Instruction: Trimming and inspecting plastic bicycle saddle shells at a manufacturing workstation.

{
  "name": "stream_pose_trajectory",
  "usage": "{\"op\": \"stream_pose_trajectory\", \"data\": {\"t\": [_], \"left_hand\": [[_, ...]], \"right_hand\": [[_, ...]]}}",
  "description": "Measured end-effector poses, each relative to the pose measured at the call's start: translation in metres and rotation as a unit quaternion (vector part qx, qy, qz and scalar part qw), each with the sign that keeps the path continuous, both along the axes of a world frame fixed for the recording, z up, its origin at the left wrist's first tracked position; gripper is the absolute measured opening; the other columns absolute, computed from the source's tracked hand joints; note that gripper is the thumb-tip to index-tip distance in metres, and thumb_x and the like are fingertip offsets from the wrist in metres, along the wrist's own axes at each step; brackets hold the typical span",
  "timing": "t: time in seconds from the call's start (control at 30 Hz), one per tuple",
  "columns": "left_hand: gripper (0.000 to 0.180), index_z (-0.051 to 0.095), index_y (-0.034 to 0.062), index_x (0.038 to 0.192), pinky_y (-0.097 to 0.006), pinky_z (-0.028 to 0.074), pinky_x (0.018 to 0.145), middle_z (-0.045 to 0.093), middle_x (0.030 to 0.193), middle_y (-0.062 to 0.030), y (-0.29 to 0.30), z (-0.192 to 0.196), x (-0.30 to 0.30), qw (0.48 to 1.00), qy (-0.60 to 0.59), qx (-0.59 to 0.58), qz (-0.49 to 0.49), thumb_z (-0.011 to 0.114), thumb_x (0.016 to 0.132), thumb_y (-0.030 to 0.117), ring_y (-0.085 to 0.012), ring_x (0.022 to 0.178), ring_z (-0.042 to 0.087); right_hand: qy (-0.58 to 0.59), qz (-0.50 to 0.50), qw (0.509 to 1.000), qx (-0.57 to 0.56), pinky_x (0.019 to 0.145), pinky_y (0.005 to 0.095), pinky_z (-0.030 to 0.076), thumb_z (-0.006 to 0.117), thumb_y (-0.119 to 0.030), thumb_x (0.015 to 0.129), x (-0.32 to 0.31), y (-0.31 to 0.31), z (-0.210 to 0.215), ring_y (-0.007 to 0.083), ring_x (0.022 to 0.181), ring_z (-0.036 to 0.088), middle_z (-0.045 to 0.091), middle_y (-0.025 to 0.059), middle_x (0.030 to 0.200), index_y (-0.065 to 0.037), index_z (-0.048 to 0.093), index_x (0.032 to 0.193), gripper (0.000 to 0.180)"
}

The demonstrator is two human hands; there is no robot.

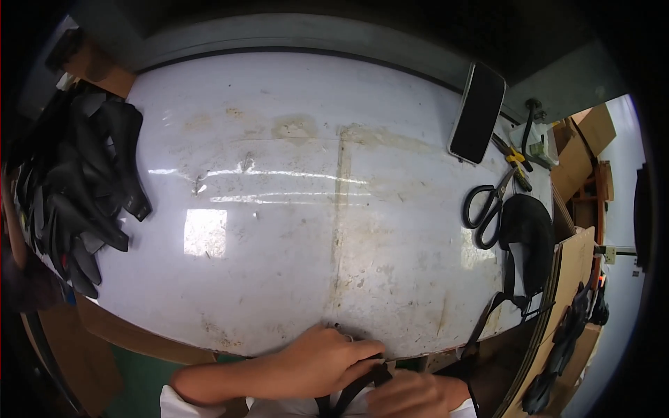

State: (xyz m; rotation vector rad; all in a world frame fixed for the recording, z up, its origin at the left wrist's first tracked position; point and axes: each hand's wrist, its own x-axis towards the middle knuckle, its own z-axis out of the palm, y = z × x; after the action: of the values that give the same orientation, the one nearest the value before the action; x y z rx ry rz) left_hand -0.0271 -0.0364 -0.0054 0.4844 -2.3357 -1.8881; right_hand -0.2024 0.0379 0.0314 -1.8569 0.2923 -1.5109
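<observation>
Working at the near edge of the white, stained worktop, we see both hands gathered on a black, flexible-looking strip, bent into a narrow fold in front of the body. The left hand reaches across from the lower left with its fingers drawn together, pinching the strip near its upper bend. The right hand is curled beside it and appears to grip the same piece, although its fingertips are hidden from us.

We judge the handling of this piece to be under way: it is in the grasp and has not been set down. At the left lies a heap of black, elongated, curved pieces; we cannot tell whether these are finished or waiting, so the amount left remains uncertain. At the right we note the black-handled scissors, apart from both hands, beside a black, rounded, soft-looking article, and the dark-screened phone beyond.
</observation>
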Motion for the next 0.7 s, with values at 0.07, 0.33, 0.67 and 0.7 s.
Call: {"op": "stream_pose_trajectory", "data": {"t": [0.07, 0.33, 0.67, 0.7], "left_hand": [[0.023, 0.064, 0.009, 0.113, -0.045, 0.052, 0.055, 0.065, 0.064, -0.0138, -0.001, 0.001, 0.0, 1.0, -0.015, 0.004, 0.0, 0.067, 0.093, 0.019, -0.0358, 0.058, 0.065], [0.027, 0.07, 0.0071, 0.117, -0.034, 0.048, 0.047, 0.062, 0.059, -0.0097, -0.007, 0.005, -0.002, 1.0, 0.009, 0.004, 0.004, 0.072, 0.092, 0.015, -0.0252, 0.048, 0.061], [0.024, 0.069, 0.0072, 0.115, -0.039, 0.049, 0.046, 0.059, 0.056, -0.0111, -0.009, 0.009, 0.001, 1.0, -0.011, 0.026, 0.005, 0.072, 0.093, 0.017, -0.0297, 0.048, 0.061], [0.028, 0.07, 0.0083, 0.117, -0.036, 0.048, 0.047, 0.061, 0.059, -0.0096, -0.01, 0.01, 0.001, 1.0, -0.023, 0.02, 0.005, 0.075, 0.091, 0.015, -0.0259, 0.048, 0.06]], "right_hand": [[0.016, 0.007, 0.999, -0.038, 0.057, 0.0397, 0.054, 0.075, -0.002, 0.085, 0.002, 0.009, -0.005, 0.0248, 0.057, 0.061, 0.062, 0.0123, 0.069, 0.002, 0.062, 0.076, 0.016], [-0.075, -0.088, 0.992, 0.046, 0.056, 0.0388, 0.053, 0.068, -0.003, 0.092, 0.008, 0.016, -0.023, 0.0241, 0.055, 0.06, 0.058, 0.0085, 0.065, 0.0, 0.06, 0.081, 0.014], [-0.071, -0.129, 0.988, -0.05, 0.054, 0.0389, 0.051, 0.072, -0.004, 0.085, 0.004, 0.024, -0.028, 0.0216, 0.06, 0.06, 0.061, 0.0102, 0.071, -0.004, 0.059, 0.07, 0.019], [-0.049, -0.119, 0.991, -0.036, 0.053, 0.0388, 0.05, 0.071, -0.005, 0.086, 0.003, 0.022, -0.029, 0.022, 0.059, 0.06, 0.061, 0.0101, 0.071, -0.003, 0.059, 0.071, 0.018]]}}
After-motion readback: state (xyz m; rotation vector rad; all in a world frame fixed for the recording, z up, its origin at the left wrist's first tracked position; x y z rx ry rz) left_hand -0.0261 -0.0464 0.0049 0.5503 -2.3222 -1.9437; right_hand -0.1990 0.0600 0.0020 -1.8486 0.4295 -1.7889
